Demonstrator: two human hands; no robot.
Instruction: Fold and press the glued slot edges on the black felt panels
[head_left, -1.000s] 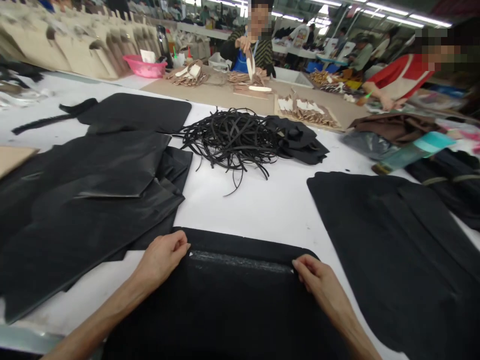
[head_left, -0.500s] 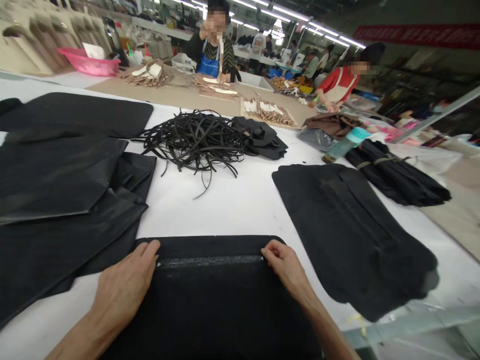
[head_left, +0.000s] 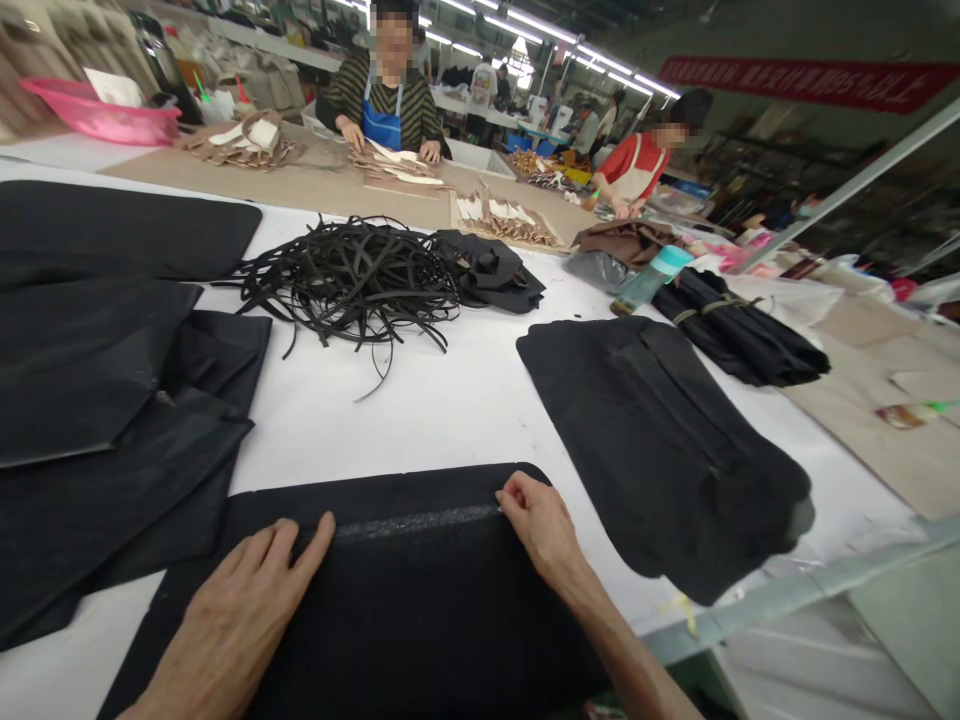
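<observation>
A black felt panel [head_left: 420, 600] lies on the white table in front of me, with a shiny strip [head_left: 416, 521] running across it near its far edge. My left hand [head_left: 240, 610] lies flat on the panel at the strip's left end, fingers stretched out. My right hand [head_left: 541, 528] rests at the strip's right end, fingers curled and pinched at the panel's fold. Whether anything is between the fingertips is hidden.
Stacked black panels [head_left: 97, 400] lie to the left, another black stack [head_left: 660, 440] to the right. A tangle of black straps [head_left: 352, 280] sits in the middle, a teal bottle [head_left: 645, 280] beyond. Two people work at the far tan board [head_left: 322, 185]. The table edge [head_left: 787, 590] runs at right.
The view has swung to the right. My left hand has opened from a curled grip to lying flat on the panel. My right hand stays pinched at the strip's right end.
</observation>
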